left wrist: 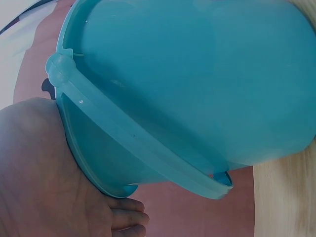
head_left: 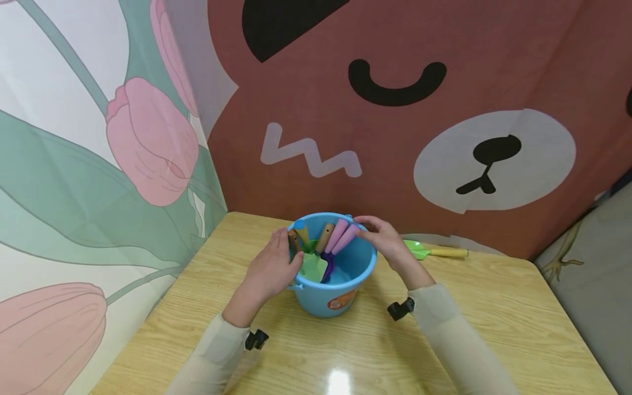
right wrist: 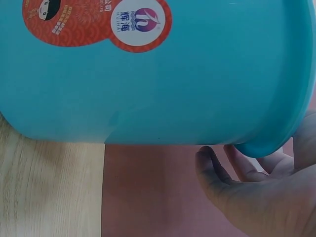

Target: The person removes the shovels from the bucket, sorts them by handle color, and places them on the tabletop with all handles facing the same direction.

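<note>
"What was in the blue bucket on the bench?"

"Brown handles stood at ten and eleven, pink handles around twelve, a pale-green shovel head near seven."

"And the left grip?"

"Flat at its nine, fingers straight; the right grip was loosely curved at two. A green trowel lay outside, toward three."

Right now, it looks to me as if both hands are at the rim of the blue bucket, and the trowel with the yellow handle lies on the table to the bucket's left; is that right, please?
Not quite: the trowel lies on the table to the right of the bucket, as the head view shows. The rest holds.
</note>
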